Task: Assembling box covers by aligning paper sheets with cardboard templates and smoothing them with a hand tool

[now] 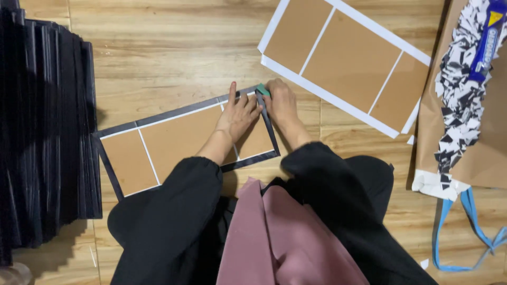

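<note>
My left hand [237, 113] lies flat, fingers spread, on a black-edged cardboard panel [179, 138]; my right hand [281, 103] grips a green tool [262, 90] at its corner.

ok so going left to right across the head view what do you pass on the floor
stack of black sheets → black-edged brown board under left hand → right hand → white-edged brown board → heap of paper scraps

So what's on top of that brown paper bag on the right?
The brown paper bag has a long heap of black-and-white paper scraps lying on it, and a blue wrapper rests on the heap. Whatever is under the scraps is covered, and the bag's inside can't be seen.
</note>
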